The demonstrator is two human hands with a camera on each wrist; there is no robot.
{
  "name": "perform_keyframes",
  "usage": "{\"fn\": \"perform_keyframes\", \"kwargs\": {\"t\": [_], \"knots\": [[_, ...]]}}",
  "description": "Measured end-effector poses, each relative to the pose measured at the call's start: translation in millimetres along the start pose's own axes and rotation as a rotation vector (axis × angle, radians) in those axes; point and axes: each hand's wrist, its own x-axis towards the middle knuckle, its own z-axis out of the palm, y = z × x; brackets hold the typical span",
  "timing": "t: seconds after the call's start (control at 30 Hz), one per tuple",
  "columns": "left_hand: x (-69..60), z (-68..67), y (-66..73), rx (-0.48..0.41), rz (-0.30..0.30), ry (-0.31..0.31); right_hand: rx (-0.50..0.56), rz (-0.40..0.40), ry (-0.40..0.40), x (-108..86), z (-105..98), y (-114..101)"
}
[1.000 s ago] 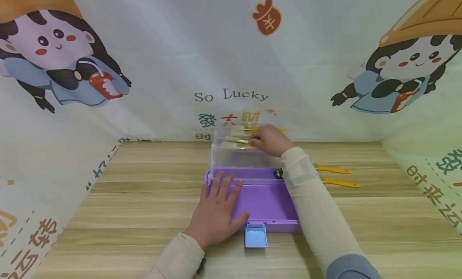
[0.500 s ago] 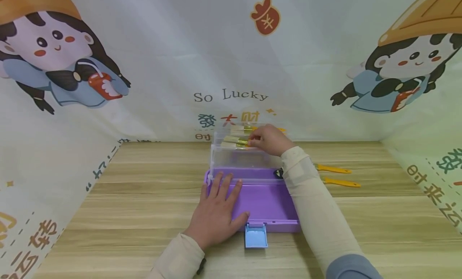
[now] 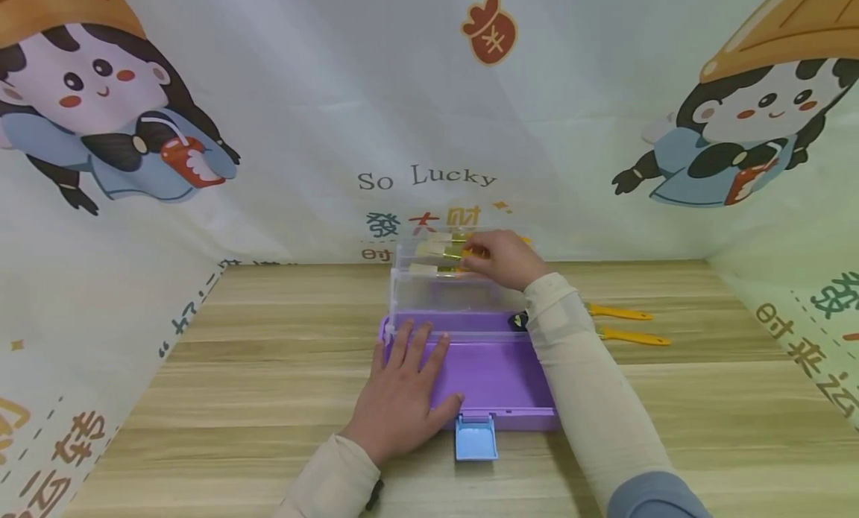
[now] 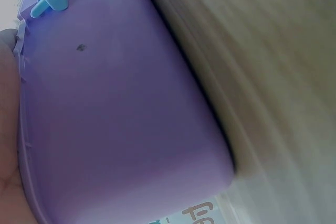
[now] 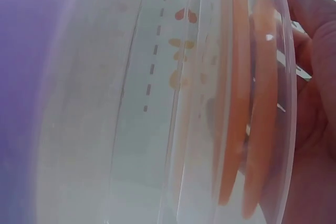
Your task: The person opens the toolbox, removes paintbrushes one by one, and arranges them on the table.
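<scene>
A purple case (image 3: 493, 373) lies open, its clear tray (image 3: 443, 294) raised at the back. My left hand (image 3: 396, 399) rests with spread fingers on the case's left side; the case's outer wall (image 4: 126, 98) fills much of the left wrist view. Over the tray, my right hand (image 3: 503, 259) pinches a flat paintbrush (image 3: 432, 250) near its ferrule, bristles to the left. One paintbrush (image 3: 439, 237) lies behind it in the tray and another paintbrush (image 3: 424, 270) in front. Orange handles (image 5: 236, 103) show through the clear plastic in the right wrist view; the fingertips there are partly hidden.
Two yellow brush handles (image 3: 634, 338) lie on the wooden table (image 3: 268, 369), their other ends hidden by my right forearm. A light-blue latch (image 3: 476, 438) hangs off the case's front. A small black item (image 3: 518, 322) shows beside the forearm. A printed cloth (image 3: 302, 115) stands behind.
The held paintbrush has shifted slightly, from overlapping the front brush to lying between the other two. My right hand has barely moved; the left hand has stayed put.
</scene>
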Motion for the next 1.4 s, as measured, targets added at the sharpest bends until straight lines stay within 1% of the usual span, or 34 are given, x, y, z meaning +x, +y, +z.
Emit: {"fn": "perform_keyframes", "kwargs": {"t": [0.1,0.33,0.47,0.57,0.67,0.87,0.97,1.07,1.17,1.3,1.4], "knots": [[-0.1,-0.1,0.2,-0.003,0.001,0.004,0.007,0.003,0.036,-1.1,-1.3,-1.5],[0.1,-1.4,0.4,-0.015,0.001,0.002,0.012,0.004,0.082,-2.3,-5.6,-4.5],[-0.6,-3.4,-0.6,-0.010,0.005,0.007,0.002,-0.035,0.127,-0.8,-7.6,-6.0],[-1.7,-4.3,-2.1,-0.002,0.004,0.013,-0.009,-0.076,0.146,1.2,-10.3,-7.6],[-2.5,-3.9,-3.7,0.000,0.003,0.014,-0.001,-0.081,0.156,2.5,-15.8,-9.7],[-2.2,-2.9,-5.1,-0.005,-0.003,0.002,0.040,-0.047,0.201,-1.1,-35.0,-15.7],[-1.7,-2.7,-4.8,-0.020,-0.013,-0.012,0.025,-0.066,0.216,-7.0,-45.4,-18.8],[-0.7,-1.9,-3.8,-0.040,-0.017,-0.022,-0.017,-0.113,0.224,-15.7,-54.7,-20.6],[0.4,-0.4,-3.0,-0.041,-0.015,-0.024,-0.065,-0.144,0.216,-27.9,-61.9,-20.3],[1.2,0.1,-2.0,-0.028,-0.008,-0.017,-0.109,-0.132,0.189,-49.6,-67.7,-13.3],[1.9,1.1,-1.1,-0.028,-0.003,-0.007,-0.117,-0.124,0.191,-69.2,-70.8,-2.4]]}}
